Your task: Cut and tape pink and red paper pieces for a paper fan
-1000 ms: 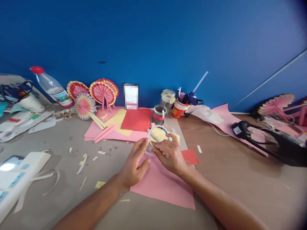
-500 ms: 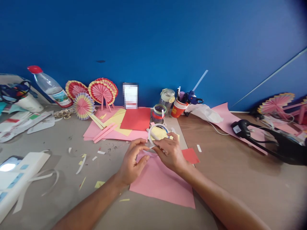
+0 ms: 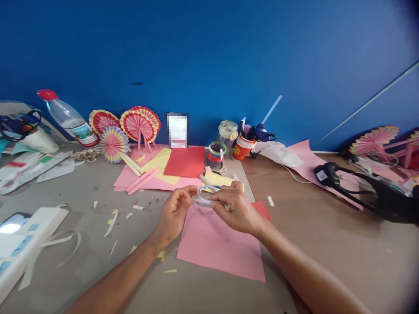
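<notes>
My right hand [image 3: 237,208] is closed around a roll of white tape [image 3: 202,190], which is tilted so its ring looks narrow. My left hand [image 3: 173,213] has thumb and forefinger pinched together at the roll's left side, where a pale strip shows between the hands. The strip's very end is hidden by the fingers. Below both hands a sheet of pink paper [image 3: 221,246] lies flat on the table. A small red paper piece [image 3: 262,210] pokes out beside my right wrist, and folded yellow paper [image 3: 220,179] lies just behind the hands.
Behind are red paper [image 3: 185,162], rolled pink strips [image 3: 143,181], paper fans [image 3: 139,124], a phone [image 3: 177,131], stacked tape rolls [image 3: 216,152] and a red cup [image 3: 243,146] of tools. A power strip [image 3: 31,244] lies left; a black strapped device [image 3: 369,187] lies right. Paper scraps dot the table.
The tape roll has tipped over from facing me to nearly edge-on and come slightly lower and left. My left fingers have closed from a looser curl into a pinch.
</notes>
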`<control>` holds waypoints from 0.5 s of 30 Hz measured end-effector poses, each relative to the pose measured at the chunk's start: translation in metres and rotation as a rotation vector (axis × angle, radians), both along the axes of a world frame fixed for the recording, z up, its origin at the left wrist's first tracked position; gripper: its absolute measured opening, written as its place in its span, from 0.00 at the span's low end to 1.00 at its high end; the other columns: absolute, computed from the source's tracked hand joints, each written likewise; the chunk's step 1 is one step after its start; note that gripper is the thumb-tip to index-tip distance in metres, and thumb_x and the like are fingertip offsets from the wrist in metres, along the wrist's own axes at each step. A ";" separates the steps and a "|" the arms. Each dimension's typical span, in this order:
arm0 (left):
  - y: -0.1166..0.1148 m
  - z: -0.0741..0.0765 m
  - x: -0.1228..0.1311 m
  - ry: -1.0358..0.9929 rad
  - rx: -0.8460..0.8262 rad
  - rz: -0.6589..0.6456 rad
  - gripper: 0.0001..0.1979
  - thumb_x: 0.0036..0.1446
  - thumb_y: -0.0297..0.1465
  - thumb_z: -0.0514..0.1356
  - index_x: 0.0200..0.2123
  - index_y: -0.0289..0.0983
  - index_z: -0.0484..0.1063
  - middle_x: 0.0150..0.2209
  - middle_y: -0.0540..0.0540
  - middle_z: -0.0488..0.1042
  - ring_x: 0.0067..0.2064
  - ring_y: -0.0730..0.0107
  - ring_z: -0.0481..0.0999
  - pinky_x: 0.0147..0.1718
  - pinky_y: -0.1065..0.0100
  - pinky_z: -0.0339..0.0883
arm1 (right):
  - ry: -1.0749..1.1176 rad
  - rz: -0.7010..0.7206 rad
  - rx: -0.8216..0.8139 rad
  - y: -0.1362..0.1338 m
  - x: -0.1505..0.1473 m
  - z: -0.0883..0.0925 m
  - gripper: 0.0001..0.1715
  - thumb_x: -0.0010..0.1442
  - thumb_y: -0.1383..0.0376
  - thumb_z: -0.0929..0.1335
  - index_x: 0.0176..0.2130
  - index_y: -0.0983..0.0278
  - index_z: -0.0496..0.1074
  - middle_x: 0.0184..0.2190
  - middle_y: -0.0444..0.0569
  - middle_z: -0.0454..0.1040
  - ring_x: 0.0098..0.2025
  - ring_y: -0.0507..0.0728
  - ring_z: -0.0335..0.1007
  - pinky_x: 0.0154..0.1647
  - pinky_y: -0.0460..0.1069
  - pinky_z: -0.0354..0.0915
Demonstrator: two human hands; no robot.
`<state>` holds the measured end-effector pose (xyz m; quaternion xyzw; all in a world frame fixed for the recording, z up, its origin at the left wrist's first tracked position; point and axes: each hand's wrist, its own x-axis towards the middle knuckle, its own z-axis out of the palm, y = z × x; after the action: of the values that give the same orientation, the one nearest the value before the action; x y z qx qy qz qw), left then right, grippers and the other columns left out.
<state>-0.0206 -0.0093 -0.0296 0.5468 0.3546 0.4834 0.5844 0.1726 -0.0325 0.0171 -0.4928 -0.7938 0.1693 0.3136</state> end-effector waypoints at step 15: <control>0.003 -0.002 -0.004 0.203 0.239 0.046 0.10 0.61 0.38 0.56 0.31 0.39 0.64 0.43 0.45 0.70 0.46 0.64 0.70 0.47 0.65 0.62 | -0.281 -0.073 0.071 -0.004 0.011 0.020 0.10 0.53 0.73 0.63 0.29 0.63 0.73 0.22 0.43 0.73 0.28 0.53 0.67 0.46 0.54 0.45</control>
<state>-0.0249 -0.0061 -0.0317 0.6504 0.3642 0.4776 0.4651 0.1839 -0.0360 0.0367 -0.5287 -0.8169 0.0588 0.2227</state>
